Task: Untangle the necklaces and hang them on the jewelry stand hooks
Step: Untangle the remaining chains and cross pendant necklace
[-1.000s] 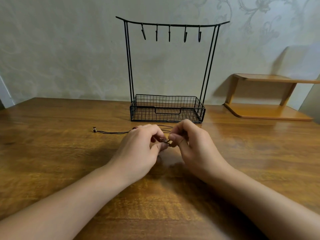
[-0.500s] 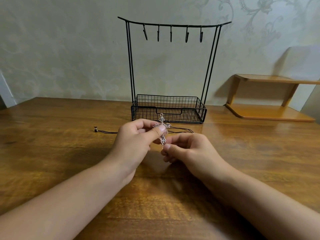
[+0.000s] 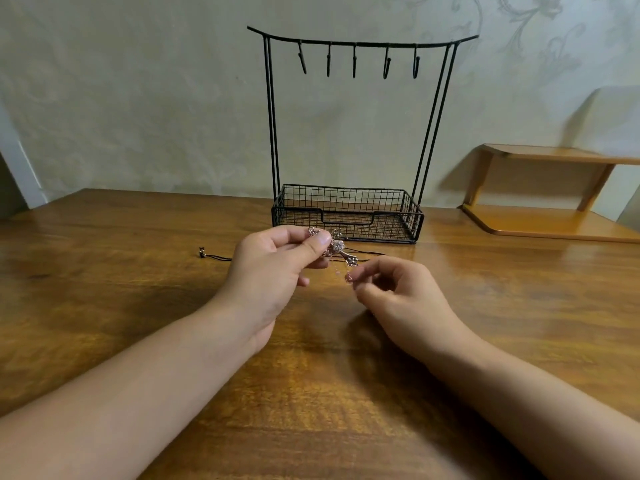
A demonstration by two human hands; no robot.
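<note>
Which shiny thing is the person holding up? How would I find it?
Start at the black wire jewelry stand on the wooden table. Just before its basket, the left hand pinches a silver cross pendant. It sparkles, unlike the thin black cord lying nearby.

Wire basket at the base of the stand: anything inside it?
The wire basket shows only its own mesh floor, nothing visible inside. Its front left corner is covered by the left hand and the silver pendant.

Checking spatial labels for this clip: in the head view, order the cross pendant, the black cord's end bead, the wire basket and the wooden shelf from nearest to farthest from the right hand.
1. Cross pendant, just up-left of the right hand, pinched by the left hand.
2. Wire basket, behind, on the table.
3. Black cord's end bead, far left.
4. Wooden shelf, back right.
</note>
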